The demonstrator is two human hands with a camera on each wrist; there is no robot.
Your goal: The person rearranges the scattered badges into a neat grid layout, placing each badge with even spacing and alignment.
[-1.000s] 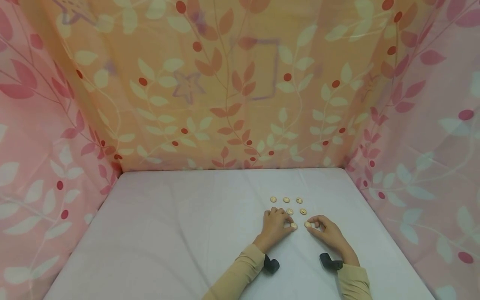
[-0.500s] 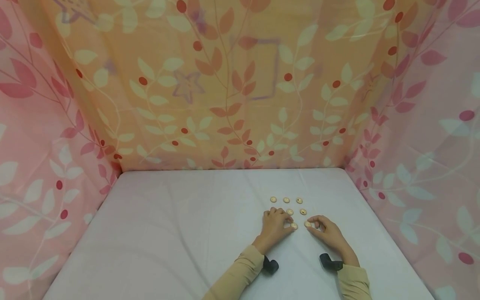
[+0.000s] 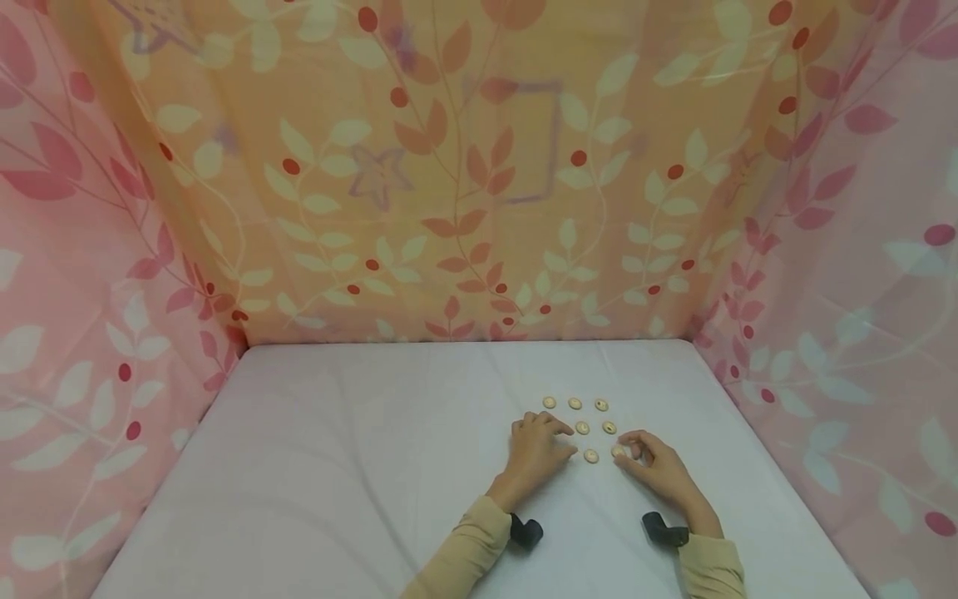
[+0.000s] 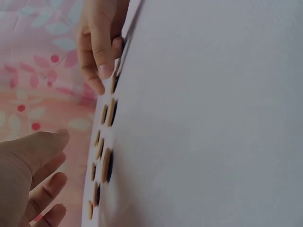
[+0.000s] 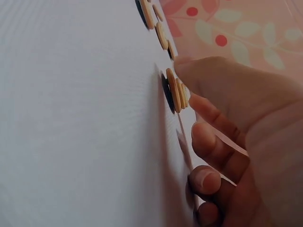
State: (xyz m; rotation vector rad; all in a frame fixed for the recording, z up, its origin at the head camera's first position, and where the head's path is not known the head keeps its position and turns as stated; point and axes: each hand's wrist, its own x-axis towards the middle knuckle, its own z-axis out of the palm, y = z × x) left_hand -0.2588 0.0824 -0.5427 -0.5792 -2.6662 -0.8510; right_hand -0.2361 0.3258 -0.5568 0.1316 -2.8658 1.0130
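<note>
Several small round pale wooden discs lie in short rows on the white table; dark marks show on some. Three form the back row, including a disc (image 3: 575,403) in its middle. Just left of the front-row disc (image 3: 591,456) is my left hand (image 3: 536,452), its thumb and fingers apart and holding nothing. My right hand (image 3: 659,467) has thumb and index finger about the right front disc (image 3: 618,451), which stays at table level. In the left wrist view, the right fingertips are close to a disc (image 4: 113,84). The fingers partly hide that disc in the head view.
The white-covered table (image 3: 337,466) extends left of the hands. A patterned yellow curtain (image 3: 449,208) stands at the back, with pink curtains along both sides. Black wrist devices, one a wrist camera (image 3: 527,534), sit below each hand.
My left thumb and index finger have let go of the left front disc and moved a little left. The right hand keeps its pose, and the head view has shifted slightly.
</note>
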